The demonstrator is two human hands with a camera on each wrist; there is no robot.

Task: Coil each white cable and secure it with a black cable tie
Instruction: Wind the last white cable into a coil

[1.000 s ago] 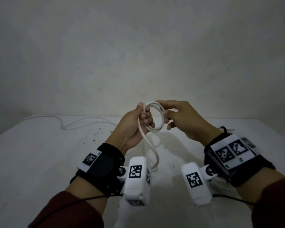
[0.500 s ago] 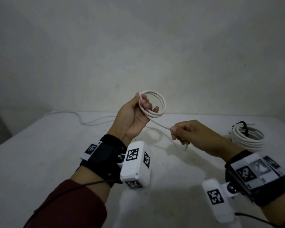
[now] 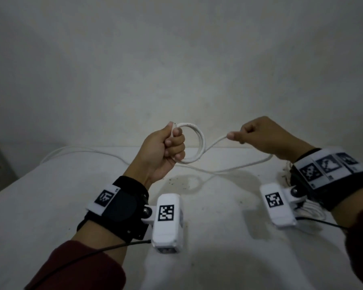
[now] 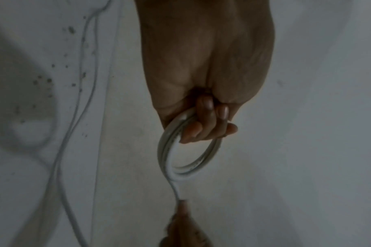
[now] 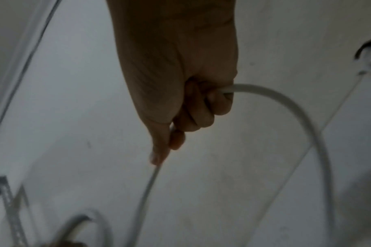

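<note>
White cable (image 3: 199, 141), wound into a few small loops, is held up above the table (image 3: 50, 195) in the curled fingers of the left hand (image 3: 164, 151). The free run is pinched and drawn taut by the closed right hand (image 3: 260, 135), its slack trailing over the table. Coiling is judged under way; the next loop must be laid onto the bundle. No black tie is identifiable.

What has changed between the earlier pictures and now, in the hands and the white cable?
The right hand, which was close against the coil, has slid out along the white cable to the right and now pulls a stretch of it away from the coil. The left hand still grips the coil, raised above the table.
</note>
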